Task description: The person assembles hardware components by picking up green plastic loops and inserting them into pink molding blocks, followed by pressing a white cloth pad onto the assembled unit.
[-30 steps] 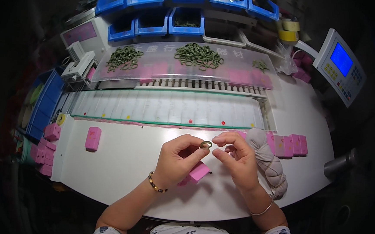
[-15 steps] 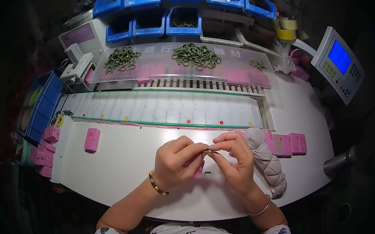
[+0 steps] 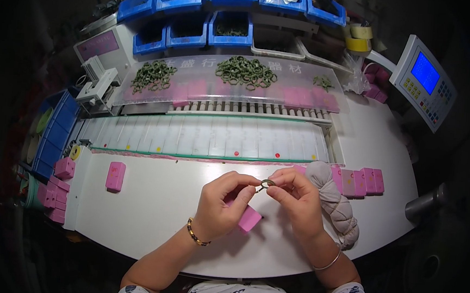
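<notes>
While your forearms slanted up from the lower edge of the frame, your hands met just right of its centre, above the white table (image 3: 148, 211). Your left hand (image 3: 220, 202), with a beaded bracelet (image 3: 196, 235) at the wrist, was turned inward, its fingers curled and its thumb extended. Your right hand (image 3: 301, 203), a thin bangle (image 3: 327, 263) behind it, faced it with thumb and index finger drawn together. Between them, right of centre, lay the green ring (image 3: 268, 181), pinched by the right fingertips; the left fingertips stood at its left side, and whether they gripped it could not be told. A pink block (image 3: 250, 219) projected below the left hand, clasped beneath its curled fingers.

Compared with one second earlier, when the ring sat at your left fingertips and your right fingers stood apart from it, the right hand had closed on it. Half a second earlier the ring had appeared nearly edge-on; at this moment its opening showed, and more of the block's face was visible.
</notes>
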A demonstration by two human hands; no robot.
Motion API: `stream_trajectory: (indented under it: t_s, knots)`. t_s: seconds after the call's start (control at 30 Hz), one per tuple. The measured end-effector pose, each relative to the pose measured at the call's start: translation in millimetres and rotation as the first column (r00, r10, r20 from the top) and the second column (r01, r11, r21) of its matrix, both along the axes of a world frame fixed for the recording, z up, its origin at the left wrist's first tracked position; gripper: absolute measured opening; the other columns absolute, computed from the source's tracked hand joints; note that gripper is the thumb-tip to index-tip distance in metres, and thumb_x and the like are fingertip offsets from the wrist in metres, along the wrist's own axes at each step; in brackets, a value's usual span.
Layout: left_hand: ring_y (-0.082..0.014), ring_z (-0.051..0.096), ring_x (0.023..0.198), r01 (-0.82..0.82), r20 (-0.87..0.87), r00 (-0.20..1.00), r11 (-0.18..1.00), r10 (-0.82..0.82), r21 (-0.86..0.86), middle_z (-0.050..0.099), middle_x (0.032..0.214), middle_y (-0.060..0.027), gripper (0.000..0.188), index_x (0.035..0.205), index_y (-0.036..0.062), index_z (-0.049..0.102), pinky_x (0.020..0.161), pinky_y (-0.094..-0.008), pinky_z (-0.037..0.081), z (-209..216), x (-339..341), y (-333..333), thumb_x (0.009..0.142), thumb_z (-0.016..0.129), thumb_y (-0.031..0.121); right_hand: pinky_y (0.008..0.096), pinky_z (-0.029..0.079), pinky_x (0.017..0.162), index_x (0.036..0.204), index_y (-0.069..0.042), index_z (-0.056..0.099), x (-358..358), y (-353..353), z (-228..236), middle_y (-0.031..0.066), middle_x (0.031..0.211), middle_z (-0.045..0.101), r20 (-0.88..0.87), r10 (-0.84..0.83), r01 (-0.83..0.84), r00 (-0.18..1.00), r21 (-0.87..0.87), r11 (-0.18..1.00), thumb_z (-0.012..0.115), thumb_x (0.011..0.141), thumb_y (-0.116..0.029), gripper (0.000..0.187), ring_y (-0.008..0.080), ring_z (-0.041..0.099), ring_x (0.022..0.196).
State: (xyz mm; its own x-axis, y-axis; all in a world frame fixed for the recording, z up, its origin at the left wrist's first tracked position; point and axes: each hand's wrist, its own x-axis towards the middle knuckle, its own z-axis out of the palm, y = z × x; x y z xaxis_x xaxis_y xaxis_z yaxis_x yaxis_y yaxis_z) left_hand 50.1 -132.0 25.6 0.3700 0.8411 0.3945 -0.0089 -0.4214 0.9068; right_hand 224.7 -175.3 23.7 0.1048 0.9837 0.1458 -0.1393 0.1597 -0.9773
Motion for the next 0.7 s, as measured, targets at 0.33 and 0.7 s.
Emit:
stream_trajectory:
  t_s: [0.33, 0.7]
  knots:
    - [-0.008, 0.058, 0.074, 0.489, 0.389, 0.872, 0.586, -0.297, -0.646, 0.063, 0.084, -0.0032, 0.019, 0.102, -0.0007, 0.063, 0.067, -0.0222, 0.048, -2, -7, 6, 0.094, 0.059, 0.017, 0.025, 0.044, 0.075, 0.1, -0.003, 0.064, 7, 2, 2, 0.0033, 0.096, 0.064, -0.481, 0.13, -0.315, 0.867, -0.329, 0.89, 0.064, 0.091, -0.015, 0.014, 0.0101, 0.057, 0.081]
    - [-0.0113, 0.061, 0.071, 0.613, 0.536, 0.79, 0.363, -0.299, -0.702, 0.06, 0.079, -0.0036, 0.017, 0.096, 0.0012, 0.062, 0.066, -0.0229, 0.049, -3, -9, 8, 0.094, 0.059, 0.018, 0.0228, 0.04, 0.071, 0.1, -0.005, 0.064, 8, 3, -4, 0.0007, 0.089, 0.062, -0.596, 0.209, -0.451, 0.775, -0.29, 0.844, 0.061, 0.093, -0.021, 0.017, 0.0079, 0.055, 0.083]
